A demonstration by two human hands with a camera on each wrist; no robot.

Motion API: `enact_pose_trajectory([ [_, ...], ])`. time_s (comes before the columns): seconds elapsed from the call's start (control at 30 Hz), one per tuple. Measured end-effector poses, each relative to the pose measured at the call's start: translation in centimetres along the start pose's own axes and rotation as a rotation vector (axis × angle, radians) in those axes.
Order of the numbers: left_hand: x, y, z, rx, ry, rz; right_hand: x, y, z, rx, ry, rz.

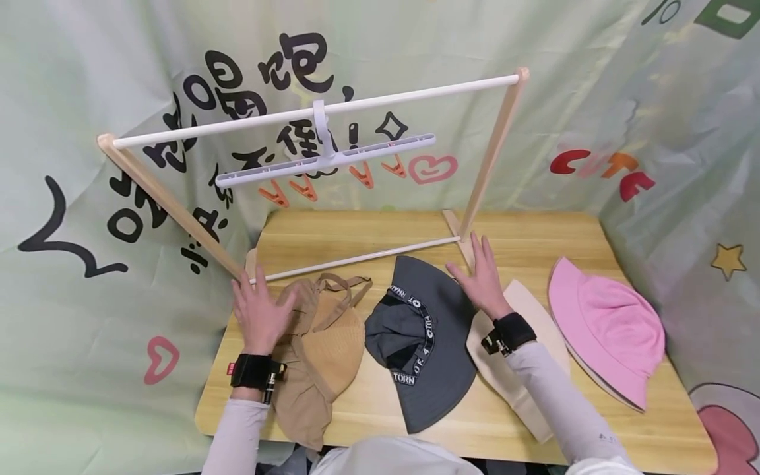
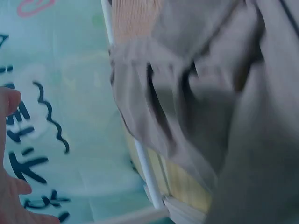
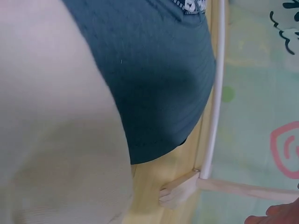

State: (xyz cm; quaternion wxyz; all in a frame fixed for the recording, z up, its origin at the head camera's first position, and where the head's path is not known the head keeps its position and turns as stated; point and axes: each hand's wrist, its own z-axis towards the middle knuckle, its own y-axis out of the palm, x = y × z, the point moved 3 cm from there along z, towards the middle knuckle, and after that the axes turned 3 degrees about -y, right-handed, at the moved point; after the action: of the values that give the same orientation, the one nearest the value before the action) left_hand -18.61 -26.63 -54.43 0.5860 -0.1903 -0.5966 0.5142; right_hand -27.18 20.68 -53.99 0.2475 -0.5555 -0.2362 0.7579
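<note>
My left hand (image 1: pixel 261 318) is spread with nothing in it, fingertips near the lower left corner of a wood-and-white rack (image 1: pixel 495 155). It hovers over the edge of a brown sun hat (image 1: pixel 329 343) with straps. My right hand (image 1: pixel 485 284), fingers also apart, reaches near the rack's right foot (image 1: pixel 454 221). Below it lie a dark grey bucket hat (image 1: pixel 442 316) with a lettered band and a cream hat (image 1: pixel 516 369), partly hidden by the forearm. In the wrist views only fingers (image 2: pixel 11 200) of the left hand and fingers (image 3: pixel 280 214) of the right show at the edges.
A pale hanger (image 1: pixel 326 158) with several orange clips (image 1: pixel 361 175) hangs from the rack's top bar (image 1: pixel 410 97). A pink bucket hat (image 1: pixel 611 330) lies at the right of the wooden table (image 1: pixel 534 231). Printed curtains (image 1: pixel 653 99) surround the table.
</note>
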Motion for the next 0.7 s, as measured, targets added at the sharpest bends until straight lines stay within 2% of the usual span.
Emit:
enact_pose_trajectory([
  [0.1,-1.2,-0.4,0.5,0.033,-0.060,-0.047,0.5,0.1,0.9,-0.008,0.019,0.007],
  [0.23,-2.6,-0.9,1.4,0.135,-0.123,-0.165,0.9,0.1,2.4,0.005,0.041,0.045],
  [0.3,-3.2,-0.9,1.9,0.189,-0.129,-0.200,1.1,0.1,3.3,0.015,0.050,0.072],
  [0.43,-4.4,-0.5,3.3,0.319,-0.098,-0.222,1.5,0.2,5.1,0.006,0.070,0.142],
  [0.53,-5.1,-0.4,4.7,0.383,-0.117,-0.281,1.6,0.1,6.4,-0.025,0.087,0.207],
  [0.6,-5.4,-0.5,5.6,0.388,-0.167,-0.346,1.8,0.1,7.3,-0.027,0.084,0.229],
  [0.7,-5.6,-0.8,6.6,0.343,-0.262,-0.421,2.1,0.0,8.4,0.010,0.056,0.236],
])
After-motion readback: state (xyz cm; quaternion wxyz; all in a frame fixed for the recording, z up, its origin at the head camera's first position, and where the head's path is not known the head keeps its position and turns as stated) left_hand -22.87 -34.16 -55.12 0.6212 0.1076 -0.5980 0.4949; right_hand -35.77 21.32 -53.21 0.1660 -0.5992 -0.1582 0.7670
